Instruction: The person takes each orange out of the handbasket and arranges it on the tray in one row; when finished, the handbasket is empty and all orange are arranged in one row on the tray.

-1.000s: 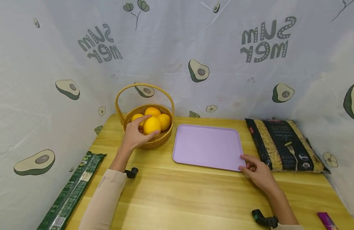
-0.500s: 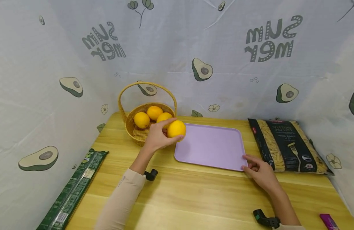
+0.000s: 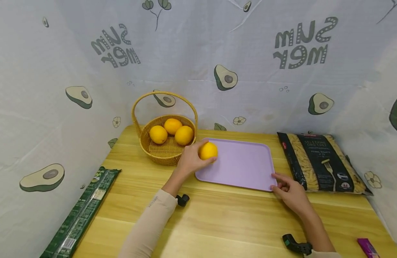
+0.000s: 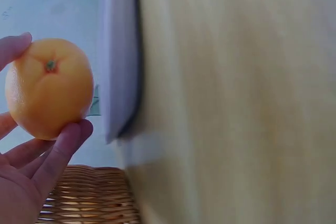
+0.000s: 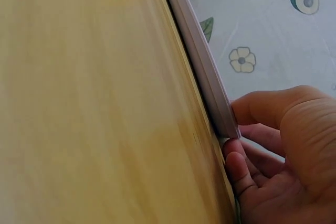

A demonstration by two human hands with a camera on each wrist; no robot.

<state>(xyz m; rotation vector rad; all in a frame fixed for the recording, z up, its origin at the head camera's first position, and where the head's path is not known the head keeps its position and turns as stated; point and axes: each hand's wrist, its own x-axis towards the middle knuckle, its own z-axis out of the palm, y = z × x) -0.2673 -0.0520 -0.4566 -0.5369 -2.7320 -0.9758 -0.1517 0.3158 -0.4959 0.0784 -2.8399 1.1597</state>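
Observation:
In the head view my left hand (image 3: 189, 158) holds an orange (image 3: 208, 151) between thumb and fingers, above the left end of a lilac tray (image 3: 240, 165). Seen from the left wrist, the orange (image 4: 50, 90) shows its green stem end, apart from the tray's side (image 4: 118, 51). A wicker basket (image 3: 163, 159) with a tall handle stands just left of the tray, holding three more oranges (image 3: 158, 134). My right hand (image 3: 292, 195) pinches the tray's front right corner; the right wrist view shows its fingertips against the rim (image 5: 202, 61).
A black pasta bag (image 3: 324, 163) lies to the right of the tray. Along the table's left edge stretches a long green packet (image 3: 84, 211). A small purple wrapper (image 3: 367, 248) lies near the front right edge. A patterned cloth (image 3: 198, 53) hangs behind the table (image 3: 224, 222).
My left hand has carried the orange out of the basket, rightward, to above the tray's left end. The right hand stays at the tray corner. The view has shifted slightly.

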